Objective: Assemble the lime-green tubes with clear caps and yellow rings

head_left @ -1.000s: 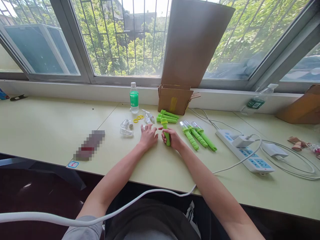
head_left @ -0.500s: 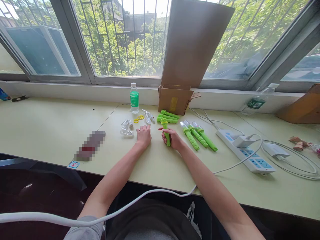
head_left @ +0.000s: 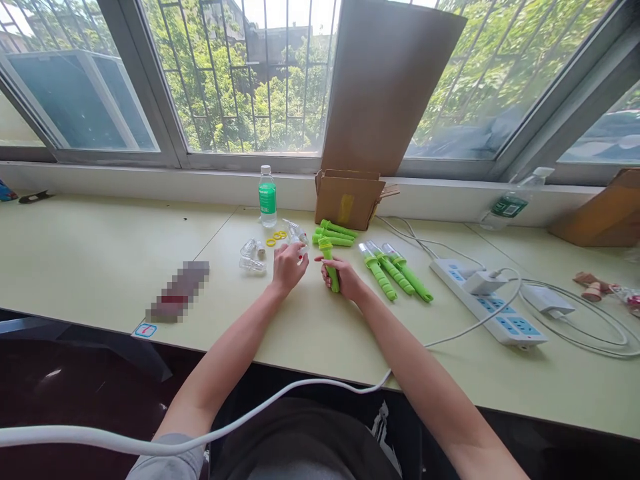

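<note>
My right hand (head_left: 344, 277) is wrapped around a green ribbed handle (head_left: 329, 261), held upright on the table. My left hand (head_left: 287, 265) is closed on a small clear plastic piece (head_left: 301, 241), lifted just above the table beside the handle. Behind it lie more clear pieces (head_left: 293, 228), yellow rings (head_left: 277, 237) and two clear caps (head_left: 251, 256). A pile of bare green handles (head_left: 334, 234) sits in front of a small cardboard box (head_left: 346, 197). Three green handles with clear tips (head_left: 390, 269) lie in a row to the right of my right hand.
A green-labelled water bottle (head_left: 267, 196) stands by the window ledge. A white power strip (head_left: 489, 303) with a plugged charger and cables lies on the right. A blurred dark object (head_left: 178, 291) lies at the left. A white cable (head_left: 280, 393) crosses my lap.
My left hand reached back to the clear pieces, closed, and now holds one raised near the handle. My right hand kept the green handle almost still.
</note>
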Demonstrator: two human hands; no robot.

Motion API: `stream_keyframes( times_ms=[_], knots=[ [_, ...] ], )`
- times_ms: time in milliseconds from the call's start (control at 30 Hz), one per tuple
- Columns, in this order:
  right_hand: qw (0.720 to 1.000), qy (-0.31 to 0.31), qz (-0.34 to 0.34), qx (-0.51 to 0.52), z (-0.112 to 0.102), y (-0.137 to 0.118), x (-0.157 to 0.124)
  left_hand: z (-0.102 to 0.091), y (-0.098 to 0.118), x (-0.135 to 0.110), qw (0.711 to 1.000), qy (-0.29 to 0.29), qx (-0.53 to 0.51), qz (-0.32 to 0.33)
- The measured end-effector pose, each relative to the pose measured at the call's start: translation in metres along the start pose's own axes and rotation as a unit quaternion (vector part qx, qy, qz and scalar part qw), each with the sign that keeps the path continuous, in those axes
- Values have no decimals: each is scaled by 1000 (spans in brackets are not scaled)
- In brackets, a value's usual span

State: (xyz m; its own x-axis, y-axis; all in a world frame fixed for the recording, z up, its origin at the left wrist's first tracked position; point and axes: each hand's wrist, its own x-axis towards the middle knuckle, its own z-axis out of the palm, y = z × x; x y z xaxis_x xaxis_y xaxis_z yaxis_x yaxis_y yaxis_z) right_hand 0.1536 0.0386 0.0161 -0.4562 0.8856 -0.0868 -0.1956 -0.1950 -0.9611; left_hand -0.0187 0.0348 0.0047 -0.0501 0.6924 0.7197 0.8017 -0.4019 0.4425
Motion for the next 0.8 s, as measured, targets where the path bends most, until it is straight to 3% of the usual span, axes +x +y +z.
stream_keyframes(
  times_ms=[367,600,800],
  knots=[
    [990,6,-27,-140,7,5,1,-11,8,4,990,65,-108,-63],
    [958,2,-56,-283,14,8,1,-16,9,9,954,119,-231,-150],
    [939,-4,-70,-337,17,6,-2,-18,5,11,936,147,-275,-164]
  ],
)
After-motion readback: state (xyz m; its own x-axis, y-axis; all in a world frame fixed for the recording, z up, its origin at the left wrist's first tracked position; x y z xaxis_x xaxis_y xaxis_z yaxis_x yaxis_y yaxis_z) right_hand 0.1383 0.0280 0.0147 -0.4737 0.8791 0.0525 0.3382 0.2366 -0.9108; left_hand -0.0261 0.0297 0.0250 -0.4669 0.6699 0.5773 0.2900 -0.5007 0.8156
